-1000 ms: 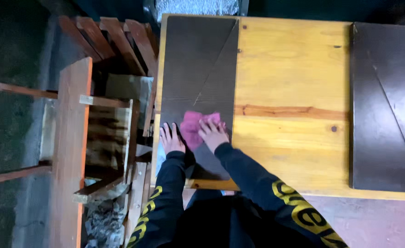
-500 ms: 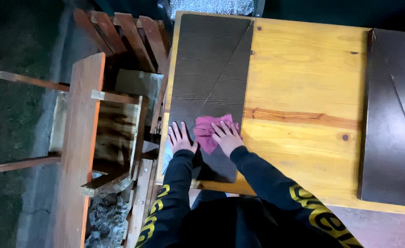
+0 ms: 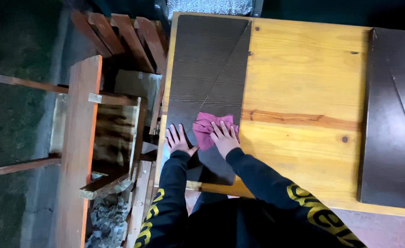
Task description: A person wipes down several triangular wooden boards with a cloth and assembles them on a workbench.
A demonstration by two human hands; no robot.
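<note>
While left hand [image 3: 179,141] lies flat, fingers spread, on dark panel [image 3: 210,87], right hand [image 3: 224,137] presses pink cloth [image 3: 205,128] just beside it; panel's long axis runs away across desk [image 3: 303,92].

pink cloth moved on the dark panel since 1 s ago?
Cannot tell. The pink cloth lies under the right hand near the dark panel's diagonal line in every frame; only the camera clearly shifted.

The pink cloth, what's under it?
The pink cloth lies on a dark wood-grain panel, which rests on the yellow wooden table. The right hand presses on it. The panel's surface beneath the cloth is hidden.
</note>
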